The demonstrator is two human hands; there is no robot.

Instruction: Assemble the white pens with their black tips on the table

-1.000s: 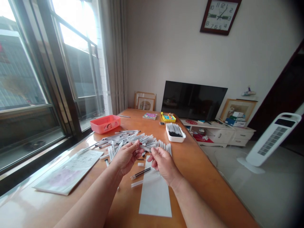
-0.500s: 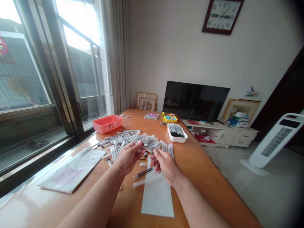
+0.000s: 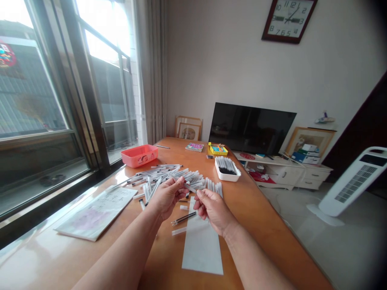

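Note:
Between my two hands is a slim pale pen [image 3: 190, 187], gripped at one end by my left hand [image 3: 171, 195] and at the other by my right hand [image 3: 213, 209]. Both hands are closed in a pinch, and the fingers hide the pen's ends. A loose pile of white and clear pens [image 3: 157, 177] spreads beyond my left hand. Past my right hand lies a row of white pens [image 3: 214, 186]. Thin dark refills [image 3: 184, 218] and a clear tube [image 3: 179, 231] rest on the table below my hands, beside a white paper strip [image 3: 203, 249].
A white box [image 3: 229, 176] of black-ended pens stands at the right edge of the wooden table [image 3: 256, 237]. At the back left is a red plastic box [image 3: 139, 156]. A notebook [image 3: 96, 213] lies at the left; a yellow box [image 3: 218, 150] and a booklet [image 3: 194, 147] sit farther back.
The view has shifted slightly, so the scene sits a little to the right. Both hands keep nearly the same pose, still on the pen.

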